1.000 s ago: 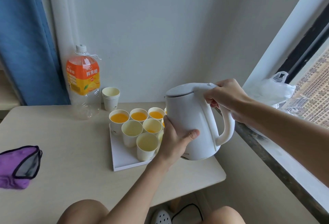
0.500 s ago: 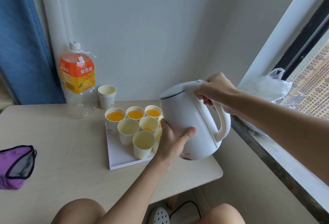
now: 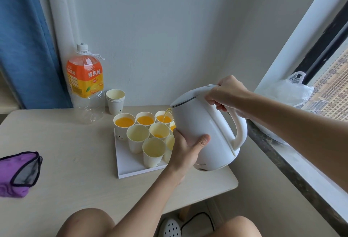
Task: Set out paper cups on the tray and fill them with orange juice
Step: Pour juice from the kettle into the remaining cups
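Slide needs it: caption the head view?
Right hand and left hand tilt white electric kettle, pouring orange juice into paper cup on white tray.

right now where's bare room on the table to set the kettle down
Bare tabletop lies between the purple pouch and the white tray, and along the near edge below the tray. The tray's far part is crowded with paper cups.

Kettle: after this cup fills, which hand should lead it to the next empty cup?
The right hand, probably: it grips the handle of the kettle, controlling the tilt. The left hand only cradles the body, close beside an empty cup.
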Tool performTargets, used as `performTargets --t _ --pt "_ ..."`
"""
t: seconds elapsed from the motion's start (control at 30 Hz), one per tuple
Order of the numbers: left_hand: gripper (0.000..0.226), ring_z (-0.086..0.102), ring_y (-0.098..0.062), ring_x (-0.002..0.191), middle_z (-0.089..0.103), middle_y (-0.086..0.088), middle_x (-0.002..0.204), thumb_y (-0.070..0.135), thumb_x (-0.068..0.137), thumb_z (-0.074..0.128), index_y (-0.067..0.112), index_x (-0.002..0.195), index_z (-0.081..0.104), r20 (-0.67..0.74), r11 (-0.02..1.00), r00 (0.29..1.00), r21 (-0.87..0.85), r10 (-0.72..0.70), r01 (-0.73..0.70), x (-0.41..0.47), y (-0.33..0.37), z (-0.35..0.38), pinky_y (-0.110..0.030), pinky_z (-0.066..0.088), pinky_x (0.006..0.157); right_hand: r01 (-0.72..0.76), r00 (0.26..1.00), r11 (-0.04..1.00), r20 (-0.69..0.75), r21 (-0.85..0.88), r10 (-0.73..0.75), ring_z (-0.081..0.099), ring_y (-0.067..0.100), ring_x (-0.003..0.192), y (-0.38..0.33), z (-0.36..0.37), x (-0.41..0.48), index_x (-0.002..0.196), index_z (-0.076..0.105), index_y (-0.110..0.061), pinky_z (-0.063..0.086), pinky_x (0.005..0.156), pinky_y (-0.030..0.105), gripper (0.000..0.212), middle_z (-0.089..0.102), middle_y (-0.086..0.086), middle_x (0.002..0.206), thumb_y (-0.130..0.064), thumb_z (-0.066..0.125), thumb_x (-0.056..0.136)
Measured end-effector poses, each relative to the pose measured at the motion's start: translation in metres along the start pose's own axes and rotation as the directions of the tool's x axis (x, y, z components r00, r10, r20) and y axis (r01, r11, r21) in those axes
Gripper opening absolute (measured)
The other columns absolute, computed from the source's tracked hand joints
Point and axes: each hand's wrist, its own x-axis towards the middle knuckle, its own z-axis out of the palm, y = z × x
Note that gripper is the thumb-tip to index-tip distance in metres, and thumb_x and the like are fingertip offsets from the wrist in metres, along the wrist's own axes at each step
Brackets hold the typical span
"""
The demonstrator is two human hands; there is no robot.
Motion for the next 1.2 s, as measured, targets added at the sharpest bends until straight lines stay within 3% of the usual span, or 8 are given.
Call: performTargets --t 0.2,0.57,0.87,1.2 --pt "0.083 0.065 -0.004 0.114 0.064 0.005 0.131 0.04 0.076 0.085 0.017 0.139 0.038 0.003 1.0 1.0 -0.017 -0.012 0.012 -0.0002 -0.0021 0.0014 -0.029 0.057 0.093 0.001 1.0 1.0 0.004 -0.016 -0.001 0.046 0.022 0.048 -0.0024 0.0001 -0.0005 0.06 0.057 -0.004 0.038 0.046 0.022 0.002 0.052 0.009 0.053 -0.005 0.058 0.059" --pt "0.079 0.064 -0.002 0.113 0.063 0.004 0.132 0.036 0.081 0.085 0.016 0.141 0.038 0.014 1.0 1.0 -0.013 -0.002 0.002 -0.0018 -0.0001 0.0026 -0.014 0.055 0.081 -0.011 1.0 0.999 0.004 -0.032 0.011 0.046 0.022 0.047 -0.001 -0.0014 -0.0022 0.063 0.056 -0.005 0.039 0.045 0.021 0.004 0.052 0.009 0.053 -0.006 0.059 0.06" --pt "0.069 0.065 -0.001 0.112 0.064 0.003 0.132 0.03 0.084 0.082 0.016 0.135 0.039 0.018 1.0 1.0 -0.012 -0.005 0.005 -0.0029 -0.0004 0.0059 -0.014 0.054 0.08 -0.018 1.0 0.999 0.002 -0.037 0.018 0.046 0.022 0.046 0.0019 -0.0044 -0.0028 0.065 0.056 -0.004 0.038 0.043 0.02 0.005 0.052 0.009 0.054 -0.005 0.058 0.06" --pt "0.075 0.064 -0.003 0.114 0.064 0.004 0.133 0.037 0.08 0.085 0.016 0.136 0.04 0.038 0.999 0.999 -0.037 -0.002 0.003 -0.004 -0.0042 0.01 -0.015 0.054 0.082 -0.033 0.999 0.998 0.009 -0.062 0.034 0.046 0.021 0.046 0.0041 -0.0083 -0.0066 0.069 0.057 -0.005 0.037 0.042 0.017 0.007 0.053 0.009 0.055 -0.006 0.058 0.061"
